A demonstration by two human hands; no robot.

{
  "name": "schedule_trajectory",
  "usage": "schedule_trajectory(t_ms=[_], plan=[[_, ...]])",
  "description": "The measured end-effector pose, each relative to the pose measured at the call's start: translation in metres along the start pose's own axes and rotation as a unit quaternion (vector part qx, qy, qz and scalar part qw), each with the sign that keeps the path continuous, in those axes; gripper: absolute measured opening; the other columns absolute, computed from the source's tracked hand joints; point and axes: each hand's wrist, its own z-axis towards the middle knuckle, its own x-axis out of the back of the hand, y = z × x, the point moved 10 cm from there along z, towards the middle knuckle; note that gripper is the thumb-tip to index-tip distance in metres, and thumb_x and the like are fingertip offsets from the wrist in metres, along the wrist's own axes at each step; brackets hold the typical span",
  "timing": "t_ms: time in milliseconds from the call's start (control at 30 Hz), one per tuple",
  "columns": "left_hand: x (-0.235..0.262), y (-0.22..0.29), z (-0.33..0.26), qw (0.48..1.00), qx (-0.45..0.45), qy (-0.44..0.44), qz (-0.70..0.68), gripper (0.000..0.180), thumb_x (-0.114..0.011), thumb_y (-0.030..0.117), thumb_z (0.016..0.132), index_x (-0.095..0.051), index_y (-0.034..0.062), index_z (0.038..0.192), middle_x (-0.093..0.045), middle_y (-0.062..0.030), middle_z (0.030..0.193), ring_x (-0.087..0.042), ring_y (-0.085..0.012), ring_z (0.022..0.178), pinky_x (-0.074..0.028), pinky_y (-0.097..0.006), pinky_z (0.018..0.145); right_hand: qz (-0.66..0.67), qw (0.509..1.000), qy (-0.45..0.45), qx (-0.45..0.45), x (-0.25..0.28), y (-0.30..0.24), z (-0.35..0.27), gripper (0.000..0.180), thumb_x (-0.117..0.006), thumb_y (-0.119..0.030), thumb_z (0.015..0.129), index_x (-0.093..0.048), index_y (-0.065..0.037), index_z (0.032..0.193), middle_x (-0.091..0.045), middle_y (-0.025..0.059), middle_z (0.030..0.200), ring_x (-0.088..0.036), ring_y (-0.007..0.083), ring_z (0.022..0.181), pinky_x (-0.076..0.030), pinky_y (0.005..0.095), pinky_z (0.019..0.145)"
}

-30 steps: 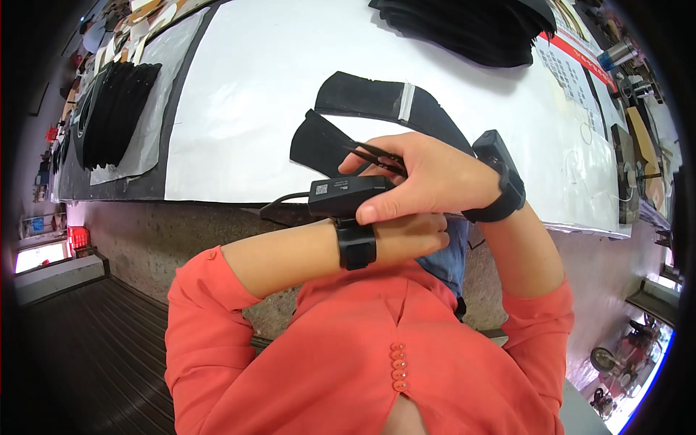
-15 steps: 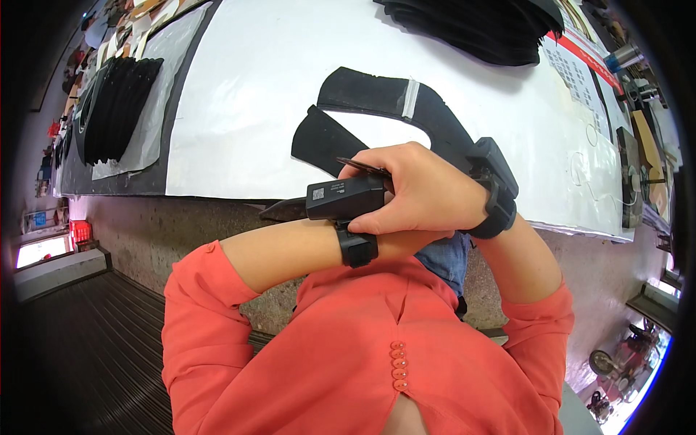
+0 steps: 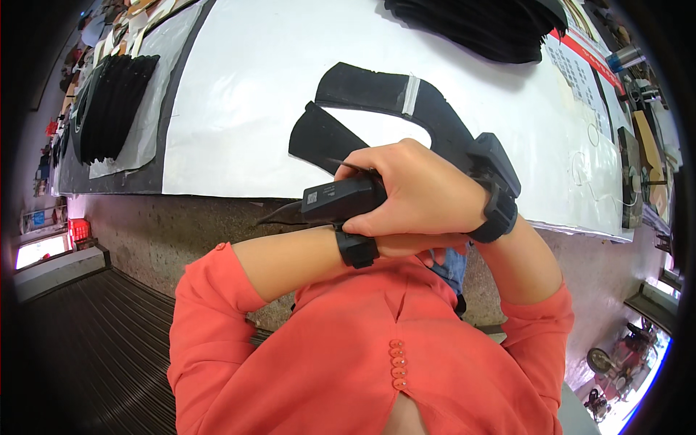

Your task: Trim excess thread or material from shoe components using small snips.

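My right hand [image 3: 420, 192] lies over my left hand and is closed on a black box-shaped device [image 3: 339, 200] strapped to my left wrist by a black band [image 3: 357, 249]. My left hand [image 3: 433, 254] is almost wholly hidden under it; only curled fingertips show. A similar black device [image 3: 496, 181] sits on my right wrist. Both hands hover above the near edge of a table covered with a white sheet [image 3: 246, 109]. On it lie a curved black fabric piece [image 3: 377, 90] with a pale tape strip and a smaller black piece [image 3: 315, 138].
A stack of black cut pieces [image 3: 116, 101] lies at the table's left end and a black fabric pile [image 3: 471, 25] at the far edge. Printed papers [image 3: 580, 72] and small tools sit at the right. A dark ribbed floor [image 3: 87, 341] and a red crate [image 3: 78, 230] are lower left.
My right hand has closed further over the wrist device and my left hand, covering more of it. Both arms have shifted slightly toward my body.
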Motion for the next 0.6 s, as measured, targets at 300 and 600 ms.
schedule_trajectory(t_ms=[300, 600], plan=[[-0.009, -0.007, 0.012, 0.991, -0.035, 0.072, 0.110, 0.024, -0.071, 0.029, 0.095, -0.070, 0.0083, 0.107, -0.068, -0.0012, 0.078, -0.067, -0.0101, 0.074, -0.055, -0.025, 0.071, 0.051, 0.996, -0.054, -0.048, -0.007, -0.001, -0.007, 0.048, -0.084, -0.024, 0.069, -0.070, 0.004, 0.104, -0.072, 0.0143, 0.083, -0.068, 0.0189, 0.073, -0.055, 0.0297, 0.071], [-0.015, -0.012, 0.000, 0.998, -0.027, 0.020, -0.058, 0.021, -0.068, 0.025, 0.096, -0.069, 0.0085, 0.109, -0.069, -0.0033, 0.086, -0.066, -0.0101, 0.078, -0.056, -0.026, 0.072, -0.010, 0.999, -0.036, 0.012, -0.010, -0.015, -0.010, 0.042, -0.082, -0.025, 0.070, -0.071, 0.001, 0.102, -0.070, 0.0147, 0.076, -0.068, 0.0254, 0.066, -0.054, 0.0309, 0.065]])
